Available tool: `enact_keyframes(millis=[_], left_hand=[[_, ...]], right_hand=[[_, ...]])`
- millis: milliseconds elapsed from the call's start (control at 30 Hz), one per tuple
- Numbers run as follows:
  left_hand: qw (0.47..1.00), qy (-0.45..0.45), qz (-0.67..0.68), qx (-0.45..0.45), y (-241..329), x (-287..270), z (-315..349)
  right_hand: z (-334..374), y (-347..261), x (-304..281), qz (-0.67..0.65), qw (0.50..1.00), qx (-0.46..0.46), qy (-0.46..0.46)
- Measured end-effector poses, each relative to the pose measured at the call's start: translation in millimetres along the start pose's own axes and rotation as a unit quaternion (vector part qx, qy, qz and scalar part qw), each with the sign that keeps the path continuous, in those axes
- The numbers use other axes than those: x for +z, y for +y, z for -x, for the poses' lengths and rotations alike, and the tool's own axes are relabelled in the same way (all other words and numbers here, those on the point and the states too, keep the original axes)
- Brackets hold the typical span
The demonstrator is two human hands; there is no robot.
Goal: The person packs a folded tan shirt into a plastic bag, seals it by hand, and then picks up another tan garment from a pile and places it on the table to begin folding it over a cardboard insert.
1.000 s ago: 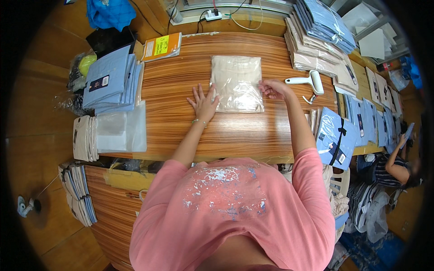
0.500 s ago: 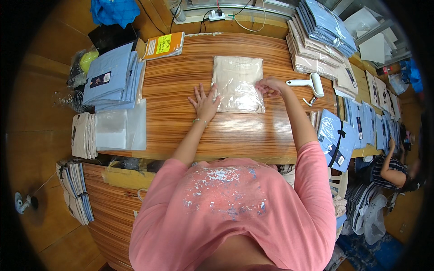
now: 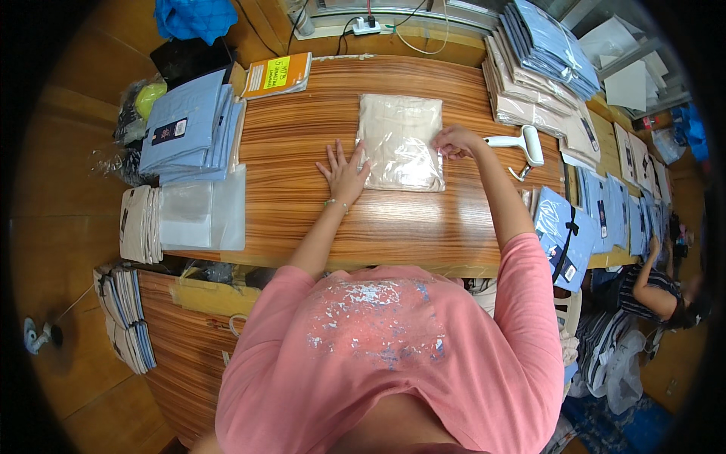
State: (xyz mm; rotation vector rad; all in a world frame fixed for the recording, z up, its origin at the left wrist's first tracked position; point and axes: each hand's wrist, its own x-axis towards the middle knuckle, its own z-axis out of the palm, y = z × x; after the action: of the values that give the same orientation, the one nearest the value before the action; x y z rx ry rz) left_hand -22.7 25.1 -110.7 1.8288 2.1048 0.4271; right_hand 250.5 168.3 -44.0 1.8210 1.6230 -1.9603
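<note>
A folded beige garment in a clear plastic bag (image 3: 401, 144) lies flat on the wood-grained table (image 3: 363, 234). My left hand (image 3: 346, 176) rests at the bag's left edge, fingers spread on the tabletop and thumb against the plastic. At the opposite edge, my right hand (image 3: 458, 142) is closed, its fingertips pinching the side of the bag. A white lint roller (image 3: 529, 144) lies just right of that hand.
Bagged blue garments (image 3: 180, 136) are stacked at the left, beside clear empty bags (image 3: 223, 212) and an orange-and-white notebook (image 3: 280, 76). Tall garment piles (image 3: 537, 83) stand at the back right. Another person (image 3: 650, 280) works among clothes at the far right.
The view has shifted very slightly. My hands keep their places at the two sides of the bag, which stays flat; the other person's arm at the right has moved a little.
</note>
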Motion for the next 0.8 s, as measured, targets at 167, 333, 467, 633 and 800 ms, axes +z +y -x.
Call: enact_keyframes(millis=[167, 333, 467, 633, 800], left_hand=[[1.0, 0.003, -0.004, 0.002, -2, 2, 0], [1.0, 0.002, -0.015, 0.001, -1, 1, 0], [1.0, -0.002, -0.015, -0.002, -1, 0, -1], [0.999, -0.013, -0.03, -0.011, 2, -3, 0], [0.999, -0.013, -0.025, -0.013, 4, -4, 0]], right_hand=[[-5, 3, -3, -0.028, 0.999, 0.009, -0.023], [-10, 8, -8, -0.052, 0.994, 0.031, -0.089], [-15, 6, -10, -0.02, 0.993, 0.044, -0.105], [-18, 7, -11, -0.015, 0.993, 0.028, -0.117], [-24, 8, -16, 0.013, 0.99, 0.033, -0.135]])
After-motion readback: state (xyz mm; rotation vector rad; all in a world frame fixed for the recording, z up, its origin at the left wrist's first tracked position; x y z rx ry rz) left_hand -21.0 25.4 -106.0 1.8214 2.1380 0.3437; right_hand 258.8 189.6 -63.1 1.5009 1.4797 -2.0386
